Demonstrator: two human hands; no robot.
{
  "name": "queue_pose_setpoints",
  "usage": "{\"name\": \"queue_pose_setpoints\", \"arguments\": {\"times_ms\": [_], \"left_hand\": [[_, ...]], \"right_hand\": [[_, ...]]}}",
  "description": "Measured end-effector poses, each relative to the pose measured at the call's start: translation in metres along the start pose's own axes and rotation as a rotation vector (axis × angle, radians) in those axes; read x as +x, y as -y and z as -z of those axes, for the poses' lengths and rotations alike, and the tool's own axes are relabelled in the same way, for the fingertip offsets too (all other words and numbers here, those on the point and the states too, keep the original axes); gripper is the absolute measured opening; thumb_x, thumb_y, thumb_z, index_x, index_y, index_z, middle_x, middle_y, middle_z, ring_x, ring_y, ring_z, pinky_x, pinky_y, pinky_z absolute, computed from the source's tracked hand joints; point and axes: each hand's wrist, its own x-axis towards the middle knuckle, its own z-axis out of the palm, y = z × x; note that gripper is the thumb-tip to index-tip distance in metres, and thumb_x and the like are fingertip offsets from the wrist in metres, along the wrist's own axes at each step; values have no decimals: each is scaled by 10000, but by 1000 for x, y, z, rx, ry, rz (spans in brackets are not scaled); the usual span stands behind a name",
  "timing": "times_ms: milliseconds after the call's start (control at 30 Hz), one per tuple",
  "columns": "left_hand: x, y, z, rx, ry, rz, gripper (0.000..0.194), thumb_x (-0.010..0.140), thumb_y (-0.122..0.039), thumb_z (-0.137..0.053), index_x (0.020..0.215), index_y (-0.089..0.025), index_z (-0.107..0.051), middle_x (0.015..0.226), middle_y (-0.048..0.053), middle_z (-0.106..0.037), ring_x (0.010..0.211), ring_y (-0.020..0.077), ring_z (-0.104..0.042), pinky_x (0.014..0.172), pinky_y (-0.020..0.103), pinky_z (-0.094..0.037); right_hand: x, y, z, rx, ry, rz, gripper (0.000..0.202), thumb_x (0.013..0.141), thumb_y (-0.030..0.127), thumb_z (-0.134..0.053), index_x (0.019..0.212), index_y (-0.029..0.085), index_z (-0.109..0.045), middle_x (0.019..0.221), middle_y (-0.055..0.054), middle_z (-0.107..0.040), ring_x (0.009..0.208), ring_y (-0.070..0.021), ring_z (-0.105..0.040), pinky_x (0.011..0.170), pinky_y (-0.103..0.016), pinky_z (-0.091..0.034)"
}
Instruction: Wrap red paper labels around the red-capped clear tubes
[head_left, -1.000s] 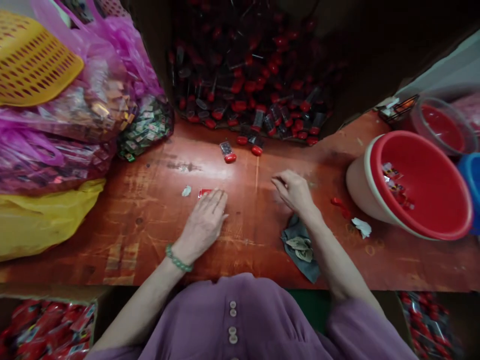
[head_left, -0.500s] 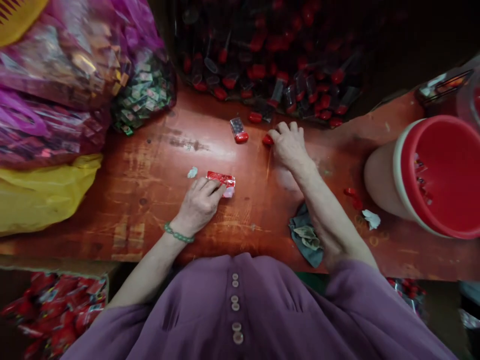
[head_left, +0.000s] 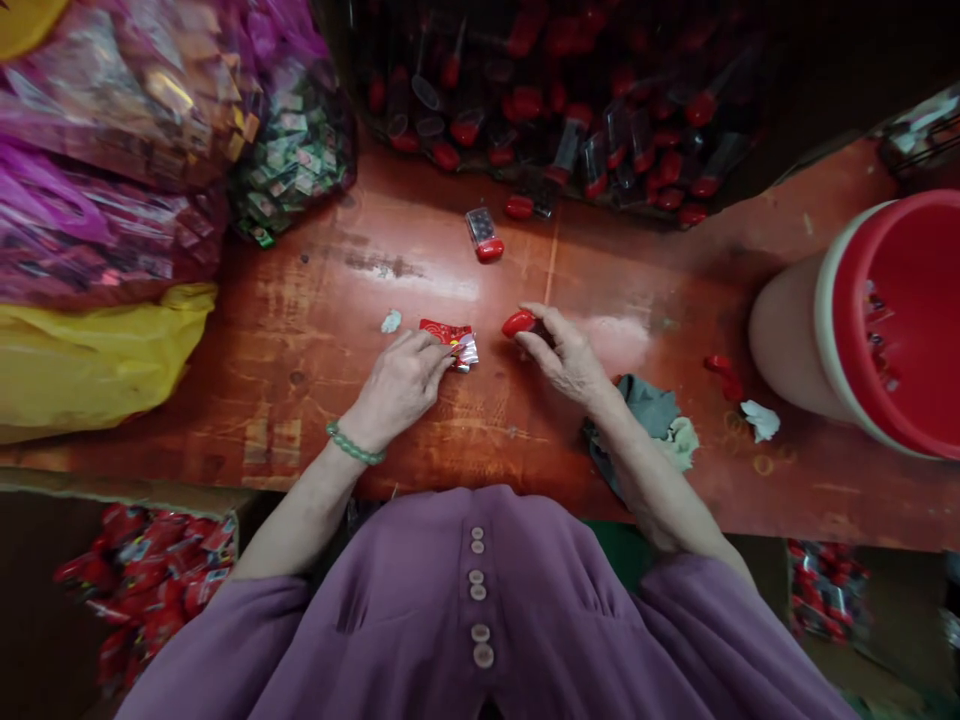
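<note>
Red piece (head_left: 517,323) sits nearer the red packet (head_left: 439,329) than a half-second ago. Left of packet: white scrap (head_left: 391,321); left hand (head_left: 394,385), fingertips pinched on packet. Right of packet: right hand (head_left: 566,360), thumb and fingers clamped on red piece.

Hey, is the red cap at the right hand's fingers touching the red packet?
Apart. The head view shows a strip of bare table between the red cap and the silvery end of the packet.
</note>
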Motion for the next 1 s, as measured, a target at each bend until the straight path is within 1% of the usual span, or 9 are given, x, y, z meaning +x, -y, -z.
{"name": "queue_pose_setpoints", "arguments": {"times_ms": [133,267,400,467,533,633,767,900,1000], "left_hand": [[5,1,-2,18,-122,50,130,903,-201,-628,790,-166,-681,759,26,-670,704,165,-585,690,295,-484],[4,-1,-8,238,-199,-7,251,922,-253,-608,685,-175,-628,695,40,-636,692,186,-560,680,320,-468],[-1,1,-14,266,-188,-44,280,945,-326,-581,717,-174,-639,726,57,-645,722,194,-566,688,321,-474],[-3,3,-14,213,-148,-48,287,932,-385,-597,746,-174,-654,739,52,-654,719,189,-576,687,318,-483],[-4,5,-13,159,-91,-50,296,925,-417,-601,774,-172,-671,749,50,-663,711,183,-589,694,321,-496],[-5,4,-6,81,2,-41,251,949,-368,-573,884,-163,-702,854,71,-696,782,190,-631,762,345,-533],[-5,0,1,22,66,-24,228,976,-229,-495,995,-146,-706,983,104,-707,909,208,-656,845,368,-554],[-3,2,2,38,-12,32,231,956,-199,-509,871,-156,-720,854,75,-701,786,181,-648,745,323,-548],[-3,2,4,17,-119,64,205,927,-232,-582,776,-181,-712,743,29,-688,692,151,-626,679,288,-523]], "right_hand": [[-18,16,-14,518,14,-190,420,913,475,-611,1261,249,-541,822,11,-609,637,-110,-566,539,-232,-516],[-34,25,-23,696,33,-260,382,876,482,-660,1159,228,-618,808,28,-604,588,-70,-522,473,-180,-468],[-33,26,-33,614,-6,-265,383,887,482,-639,1153,207,-653,797,24,-624,553,-63,-504,459,-183,-444],[-24,25,-38,496,-86,-225,377,913,460,-606,1182,200,-654,871,-5,-672,636,-89,-576,565,-218,-516],[-12,23,-45,344,-157,-148,361,940,424,-570,1202,189,-654,996,-45,-711,801,-133,-650,750,-283,-568],[2,20,-54,105,-148,-11,328,959,358,-549,1202,167,-659,1141,-98,-717,1020,-192,-668,949,-350,-536],[6,19,-61,-95,-85,25,332,979,298,-519,1248,140,-632,1154,-137,-716,1063,-223,-665,991,-374,-514],[8,20,-62,-96,-75,-26,326,971,305,-527,1243,159,-635,1172,-135,-713,1069,-236,-655,1003,-405,-501],[9,19,-58,98,-95,-84,295,944,341,-563,1169,183,-668,1156,-99,-715,1048,-214,-648,970,-380,-512]]}}
